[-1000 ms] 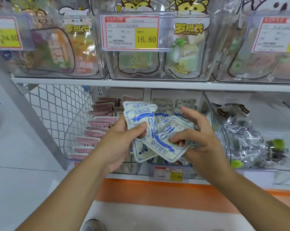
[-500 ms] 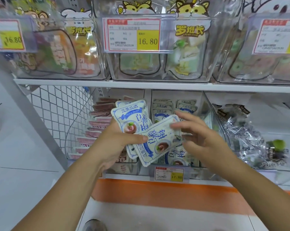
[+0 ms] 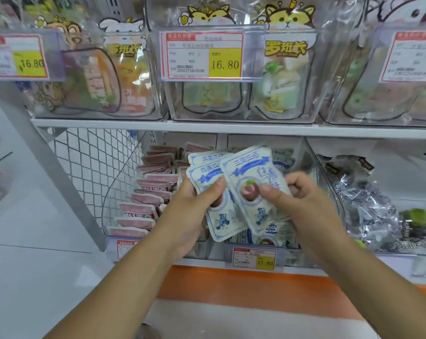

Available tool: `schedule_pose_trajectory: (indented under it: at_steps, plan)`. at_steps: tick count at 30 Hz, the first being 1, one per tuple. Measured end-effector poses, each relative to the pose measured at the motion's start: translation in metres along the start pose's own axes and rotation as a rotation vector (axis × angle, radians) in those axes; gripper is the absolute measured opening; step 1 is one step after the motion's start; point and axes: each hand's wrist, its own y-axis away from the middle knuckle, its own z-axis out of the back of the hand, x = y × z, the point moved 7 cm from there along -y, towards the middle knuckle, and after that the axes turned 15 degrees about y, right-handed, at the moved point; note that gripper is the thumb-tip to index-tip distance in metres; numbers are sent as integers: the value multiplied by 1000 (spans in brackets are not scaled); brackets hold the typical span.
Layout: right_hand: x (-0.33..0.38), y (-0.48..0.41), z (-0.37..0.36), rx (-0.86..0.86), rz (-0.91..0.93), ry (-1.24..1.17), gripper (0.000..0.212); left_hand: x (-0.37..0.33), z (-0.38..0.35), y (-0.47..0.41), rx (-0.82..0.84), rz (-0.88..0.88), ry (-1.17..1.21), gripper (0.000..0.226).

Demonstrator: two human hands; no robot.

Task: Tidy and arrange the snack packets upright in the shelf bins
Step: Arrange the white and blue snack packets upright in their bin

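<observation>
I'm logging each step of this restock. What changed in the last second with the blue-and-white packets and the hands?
The right hand turned its blue-and-white packet from lying sideways to nearly upright and brought it up against the front of the stack gripped by the left hand. Nothing was let go. The pink packets alongside stayed put.

1. Packets (image 3: 249,167): glossy plastic film, white with blue print, lightly wrinkled.
2. Pink packs (image 3: 143,206): smooth film, mild sheen.
3. Bins (image 3: 231,113): clear hard plastic, glossy, reflective.
4. Mesh (image 3: 92,162): white-coated metal wire.
5. Foil wraps (image 3: 368,204): crinkled silver, shiny.
6. Price tag (image 3: 202,55): matt paper behind clear plastic holder.
7. Shelf (image 3: 207,127): smooth white, satin.
8. Floor (image 3: 23,241): pale, glossy tile.
</observation>
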Motion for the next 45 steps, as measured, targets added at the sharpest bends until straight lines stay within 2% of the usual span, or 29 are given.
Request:
schedule_pose_trajectory:
  at_steps: [2,4,6,7,10,13,15,17,18,20,22,25,27,29,31,34,38,41,43,45]
  plan:
    - [-1,4,-14,22,11,158,47,6,-6,3,-12,32,-15,61]
    - [-1,4,-17,-35,84,348,50,7,-9,4,-10,21,-58,70]
    - [4,6,-25,-26,179,518,51,0,-7,6,-46,-54,-91,64]
    - [7,7,-31,39,219,563,50,-5,-5,6,-78,-84,-96,61]
    - [12,-2,-31,234,167,592,48,-21,7,6,-130,-139,-101,51]
    - [8,-27,11,102,106,955,39,-42,29,4,-179,-187,-119,40]
    - [-2,-35,22,128,92,1196,27,-51,40,3,-190,-221,-130,39]
    - [-21,-35,11,249,80,1407,54,-52,47,2,-194,-231,-149,32]
    - [-28,-36,5,259,98,1515,68,-51,49,1,-196,-230,-154,29]
    - [-33,-39,-4,207,122,1625,83,-50,49,1,-184,-225,-173,31]
    - [-36,-44,-5,175,112,1602,78,-50,48,0,-169,-224,-195,34]
    - [-31,-48,-8,211,125,1413,28,-51,50,-2,-159,-222,-196,37]
    - [-17,-52,5,153,79,1244,27,-51,50,-3,-151,-216,-211,43]
    - [-1,-56,24,99,68,1189,25,-51,51,-4,-153,-216,-223,37]
    - [6,-57,29,146,86,1213,27,-49,50,-5,-145,-205,-225,27]
    - [2,-59,9,182,164,1152,24,-46,49,-6,-154,-187,-219,25]
    - [3,-68,-16,-17,392,1174,23,-48,53,-8,-177,-198,-187,31]
    - [12,-78,-15,-118,444,1085,30,-50,57,-8,-182,-204,-186,41]
    - [8,-84,-15,-85,417,1115,36,-51,58,-8,-180,-201,-189,41]
    - [-7,-90,-19,57,291,1186,44,-51,58,-8,-168,-199,-198,37]
